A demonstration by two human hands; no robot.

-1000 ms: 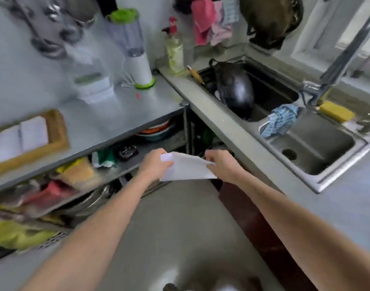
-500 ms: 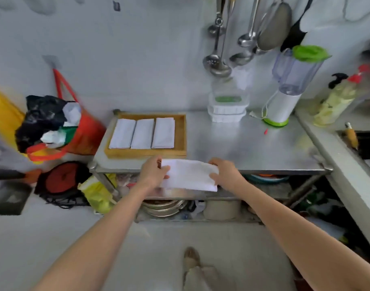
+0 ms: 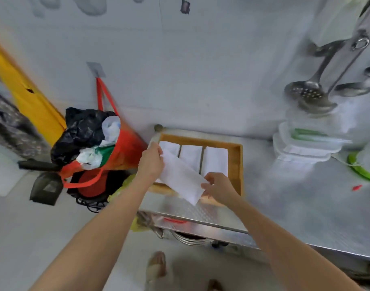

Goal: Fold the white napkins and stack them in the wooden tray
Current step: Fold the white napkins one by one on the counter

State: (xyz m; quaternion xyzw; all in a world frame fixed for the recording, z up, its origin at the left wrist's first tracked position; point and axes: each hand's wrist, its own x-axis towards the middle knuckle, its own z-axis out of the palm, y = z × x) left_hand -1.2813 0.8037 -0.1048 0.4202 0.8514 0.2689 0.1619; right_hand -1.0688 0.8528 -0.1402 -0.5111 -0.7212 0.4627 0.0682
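A folded white napkin [image 3: 181, 178] is held by both hands over the left part of the wooden tray [image 3: 235, 164]. My left hand [image 3: 151, 162] grips its far end and my right hand [image 3: 218, 186] pinches its near end. The napkin lies slanted across the tray's front left corner. Inside the tray lie three folded white napkins side by side: the left one [image 3: 170, 147] partly hidden under the held napkin, the middle one [image 3: 191, 156], and the right one [image 3: 215, 159].
The tray sits on a steel table [image 3: 295, 206] against the wall. Stacked plastic containers [image 3: 306, 145] and a green-based blender [image 3: 364, 166] stand to the right. Ladles [image 3: 310, 95] hang above. An orange bag [image 3: 108, 156] full of bags hangs left of the table.
The view swung from the sink to the table and came closer. Both hands carried the folded napkin forward, from in front of the table edge to over the tray's left side.
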